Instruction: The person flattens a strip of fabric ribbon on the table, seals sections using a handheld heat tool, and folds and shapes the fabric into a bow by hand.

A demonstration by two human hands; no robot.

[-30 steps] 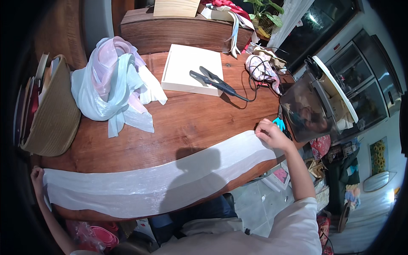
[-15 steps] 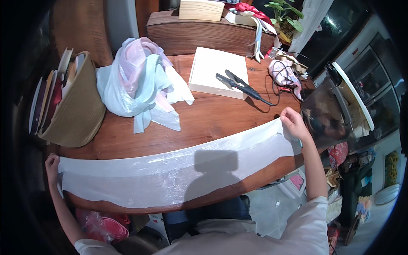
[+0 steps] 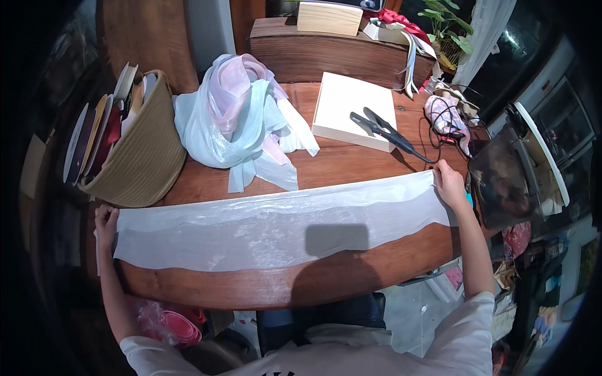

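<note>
A long strip of sheer, shiny white fabric (image 3: 251, 235) stretches across the front of the wooden table, its far edge doubled into a denser band. My left hand (image 3: 106, 224) pinches its left end near the basket. At the other end my right hand (image 3: 448, 183) grips the far corner, fingers closed over the cloth. Beyond the strip lies a loose heap of pale blue, pink and white sheer fabric (image 3: 235, 125). A black hair straightener (image 3: 385, 133) rests on a flat white box (image 3: 345, 103), its plates apart and its cord trailing right.
At the left a woven basket (image 3: 147, 150) holds ribbon spools. A dark translucent bin (image 3: 501, 182) stands by the table's right end. Tangled cords lie over a patterned cloth bundle (image 3: 446, 113) at back right. A wooden riser (image 3: 320, 56) spans the rear of the wooden table (image 3: 213, 288).
Both hands have carried the strip farther from me, so more of the table's front edge shows. The view has shifted a little to the left.
</note>
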